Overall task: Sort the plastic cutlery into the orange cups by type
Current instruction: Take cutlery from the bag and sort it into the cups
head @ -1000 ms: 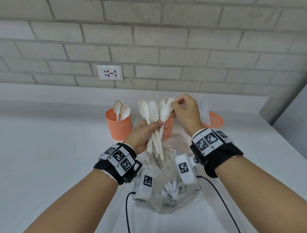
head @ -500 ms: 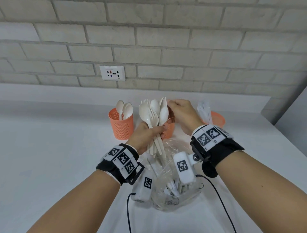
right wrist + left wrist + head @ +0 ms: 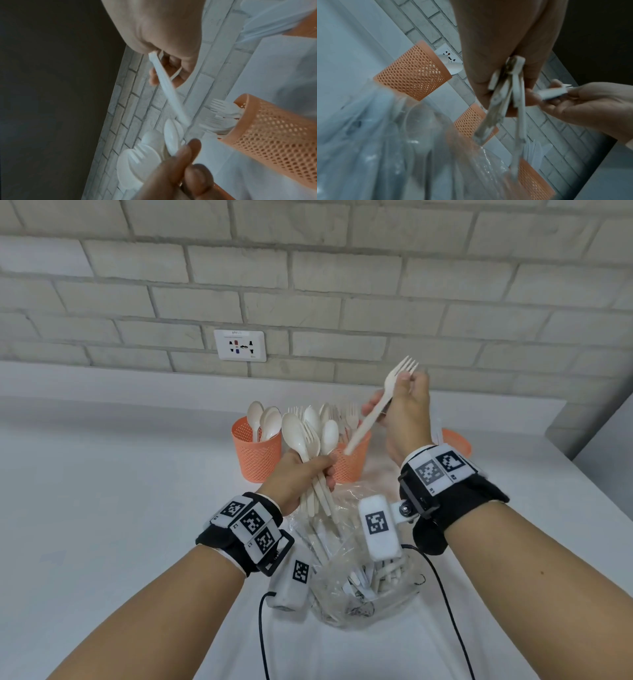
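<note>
My left hand [image 3: 301, 474] grips a bundle of white plastic spoons and forks [image 3: 310, 436] by their handles, heads up, above a clear plastic bag [image 3: 356, 587]. My right hand [image 3: 404, 409] pinches a single white fork [image 3: 380, 405] near its head, tines up, its handle slanting down over the middle orange cup [image 3: 352, 460], which holds forks. The left orange cup [image 3: 257, 453] holds spoons. A right orange cup [image 3: 457, 440] is partly hidden behind my right wrist. In the right wrist view the fork [image 3: 169, 89] points toward the fork cup [image 3: 278, 136].
The clear bag lies on the white table [image 3: 102, 508] in front of the cups and holds more white cutlery. A brick wall with a socket [image 3: 239, 345] stands behind. A black cable [image 3: 452, 611] runs from the wrist cameras. The table edge drops off at right.
My right hand has pulled one fork out of the bundle and lifted it up and to the right. The left hand still holds the remaining bundle, slightly lower.
</note>
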Motion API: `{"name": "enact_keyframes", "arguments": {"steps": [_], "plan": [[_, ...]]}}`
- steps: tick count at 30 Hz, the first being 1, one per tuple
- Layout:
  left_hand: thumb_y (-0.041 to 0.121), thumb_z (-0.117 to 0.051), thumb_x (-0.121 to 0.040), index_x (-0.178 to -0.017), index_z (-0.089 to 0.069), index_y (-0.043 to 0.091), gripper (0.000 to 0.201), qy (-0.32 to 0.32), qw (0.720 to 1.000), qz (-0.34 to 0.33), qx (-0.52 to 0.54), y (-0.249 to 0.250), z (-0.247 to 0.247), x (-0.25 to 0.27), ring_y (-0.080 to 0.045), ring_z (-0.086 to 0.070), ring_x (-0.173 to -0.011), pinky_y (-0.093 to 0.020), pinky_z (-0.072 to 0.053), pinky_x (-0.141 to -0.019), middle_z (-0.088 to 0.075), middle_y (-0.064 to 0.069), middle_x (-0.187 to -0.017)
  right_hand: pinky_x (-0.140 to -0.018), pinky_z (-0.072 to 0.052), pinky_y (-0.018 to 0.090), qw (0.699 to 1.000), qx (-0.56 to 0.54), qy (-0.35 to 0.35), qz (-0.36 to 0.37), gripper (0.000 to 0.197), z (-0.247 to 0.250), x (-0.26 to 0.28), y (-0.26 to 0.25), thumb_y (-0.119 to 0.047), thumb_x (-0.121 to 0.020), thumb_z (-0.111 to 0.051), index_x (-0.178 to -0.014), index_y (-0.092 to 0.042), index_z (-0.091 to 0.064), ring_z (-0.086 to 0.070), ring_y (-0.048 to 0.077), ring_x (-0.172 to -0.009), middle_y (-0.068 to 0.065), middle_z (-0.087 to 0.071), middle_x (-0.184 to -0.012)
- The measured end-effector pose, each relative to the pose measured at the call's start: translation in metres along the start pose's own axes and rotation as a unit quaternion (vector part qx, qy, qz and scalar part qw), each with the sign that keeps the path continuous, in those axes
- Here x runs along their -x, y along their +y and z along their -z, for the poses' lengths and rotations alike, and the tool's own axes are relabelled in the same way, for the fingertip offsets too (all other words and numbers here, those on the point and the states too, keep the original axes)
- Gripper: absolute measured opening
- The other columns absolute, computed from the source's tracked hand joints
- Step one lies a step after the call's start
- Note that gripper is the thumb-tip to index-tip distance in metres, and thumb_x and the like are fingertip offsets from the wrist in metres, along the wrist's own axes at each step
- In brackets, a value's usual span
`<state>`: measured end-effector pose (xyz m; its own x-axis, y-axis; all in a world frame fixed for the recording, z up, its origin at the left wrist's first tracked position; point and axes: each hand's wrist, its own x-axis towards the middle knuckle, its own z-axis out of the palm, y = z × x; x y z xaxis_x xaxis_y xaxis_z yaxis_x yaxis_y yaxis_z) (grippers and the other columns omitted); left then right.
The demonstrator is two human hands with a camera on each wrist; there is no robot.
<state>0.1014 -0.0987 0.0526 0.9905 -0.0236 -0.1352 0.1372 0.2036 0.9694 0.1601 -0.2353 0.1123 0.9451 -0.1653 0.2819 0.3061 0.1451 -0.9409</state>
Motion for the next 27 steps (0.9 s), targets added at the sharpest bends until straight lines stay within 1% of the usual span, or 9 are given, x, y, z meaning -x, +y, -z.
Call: {"name": "enact_keyframes", "arguments": {"steps": [2, 4, 6, 9, 14, 16, 20, 23, 27], "plan": [[0.006, -0.059, -0.089, -0.095, -0.053, -0.001, 0.011, 0.003, 1.0, -0.006, 0.012, 0.001, 0.002, -0.002, -0.012, -0.051, -0.045, -0.026, -0.052, -0.052, -0.048, -0.006, -0.061, -0.043, -0.04, 0.025, 0.999, -0.005, -0.05, 0.014, 0.014, 0.001, -0.001, 0.001, -0.033, -0.1, -0.032, -0.093, -0.027, -0.042, -0.04, 0.008, -0.043, -0.002, -0.04, -0.06], [0.006, -0.06, -0.089, -0.1, -0.055, 0.0, 0.014, 0.003, 1.0, -0.012, 0.017, 0.003, 0.002, -0.002, -0.01, -0.05, -0.046, -0.025, -0.052, -0.053, -0.048, -0.004, -0.06, -0.047, -0.044, 0.03, 0.986, 0.063, -0.151, -0.012, 0.016, -0.002, 0.004, 0.005, -0.044, -0.09, -0.052, -0.097, -0.031, -0.046, -0.05, 0.012, -0.051, 0.001, -0.05, -0.065], [0.002, -0.06, -0.087, -0.106, -0.056, -0.002, 0.02, 0.004, 1.0, -0.026, 0.017, 0.004, 0.001, -0.003, -0.009, -0.053, -0.048, -0.021, -0.051, -0.052, -0.053, -0.003, -0.061, -0.063, -0.052, 0.038, 0.961, 0.138, -0.236, -0.052, 0.042, -0.005, 0.014, 0.015, -0.04, -0.074, -0.072, -0.106, -0.023, -0.05, -0.061, 0.02, -0.072, 0.008, -0.061, -0.082], [-0.01, -0.056, -0.085, -0.114, -0.055, -0.006, 0.03, -0.016, 0.998, -0.068, -0.01, 0.005, -0.001, -0.001, -0.009, -0.06, -0.059, -0.019, -0.049, -0.054, -0.062, -0.008, -0.078, -0.057, -0.046, 0.028, 0.94, 0.16, -0.289, -0.083, 0.037, -0.006, 0.029, 0.029, -0.018, -0.072, -0.077, -0.1, -0.004, -0.059, -0.057, 0.018, -0.069, 0.005, -0.059, -0.075], [-0.013, -0.061, -0.079, -0.112, -0.057, -0.003, 0.035, -0.036, 0.996, -0.087, -0.005, 0.005, -0.001, 0.001, -0.018, -0.068, -0.077, -0.023, -0.054, -0.067, -0.07, -0.008, -0.085, -0.044, -0.04, 0.02, 0.953, 0.177, -0.213, -0.123, 0.014, -0.012, 0.03, 0.033, -0.016, -0.088, -0.056, -0.089, -0.002, -0.059, -0.049, 0.014, -0.054, 0.003, -0.052, -0.062], [-0.009, -0.063, -0.081, -0.117, -0.055, -0.001, 0.038, -0.041, 0.996, -0.078, 0.013, 0.006, -0.001, 0.0, -0.015, -0.069, -0.078, -0.023, -0.054, -0.069, -0.071, -0.005, -0.087, -0.054, -0.051, 0.025, 0.965, 0.154, -0.175, -0.123, 0.021, -0.014, 0.025, 0.028, -0.018, -0.094, -0.047, -0.098, 0.001, -0.056, -0.057, 0.018, -0.061, 0.011, -0.06, -0.074], [-0.002, -0.062, -0.084, -0.11, -0.055, -0.005, 0.027, 0.016, 0.998, -0.045, 0.031, 0.005, 0.007, -0.005, -0.009, -0.059, -0.053, -0.021, -0.053, -0.055, -0.059, -0.006, -0.072, -0.075, -0.057, 0.037, 0.989, -0.016, -0.09, -0.12, 0.018, -0.012, -0.004, 0.013, -0.014, -0.1, -0.035, -0.113, -0.009, -0.045, -0.067, 0.02, -0.076, 0.009, -0.067, -0.085], [0.0, -0.061, -0.086, -0.098, -0.054, 0.003, 0.015, 0.046, 0.998, -0.025, 0.032, 0.003, 0.018, -0.01, -0.009, -0.053, -0.045, -0.022, -0.05, -0.049, -0.05, -0.005, -0.065, -0.074, -0.056, 0.031, 0.998, -0.029, -0.035, -0.041, 0.016, -0.012, -0.032, 0.011, -0.012, -0.101, -0.033, -0.114, -0.016, -0.038, -0.066, 0.015, -0.07, 0.006, -0.065, -0.081], [0.001, -0.058, -0.089, -0.099, -0.053, 0.002, 0.011, 0.036, 0.998, -0.001, 0.056, 0.004, 0.027, -0.013, -0.01, -0.053, -0.046, -0.024, -0.05, -0.05, -0.05, -0.005, -0.067, -0.063, -0.049, 0.011, 0.999, 0.039, -0.02, 0.021, 0.026, -0.021, -0.054, 0.036, -0.01, -0.1, -0.034, -0.125, -0.01, -0.036, -0.065, 0.013, -0.073, 0.003, -0.063, -0.08]]}}
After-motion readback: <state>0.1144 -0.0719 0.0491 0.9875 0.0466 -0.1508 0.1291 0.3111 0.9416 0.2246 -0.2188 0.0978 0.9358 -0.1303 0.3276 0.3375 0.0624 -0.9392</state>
